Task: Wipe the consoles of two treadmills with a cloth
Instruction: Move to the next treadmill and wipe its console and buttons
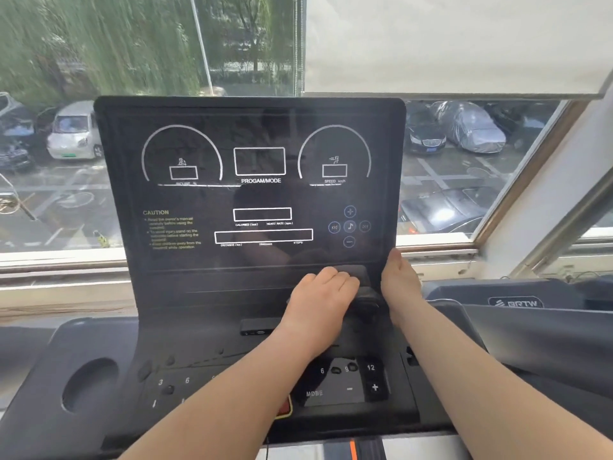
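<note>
Cloth (365, 293) blends into the dark console (205, 200), mostly hidden under left hand (320, 295).

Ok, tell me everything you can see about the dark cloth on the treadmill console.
The dark grey cloth looks soft and bunched, mostly hidden under the left hand, which presses it against the lower right of the glossy black treadmill console. The right hand holds the console's edge beside it; contact between them is unclear.

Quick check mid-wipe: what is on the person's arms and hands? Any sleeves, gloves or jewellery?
Nothing worn shows. The left forearm and right forearm are bare to the view's bottom edge, with no sleeves or cuffs. The left hand and right hand have no gloves, watch, bracelet or ring visible.
</note>
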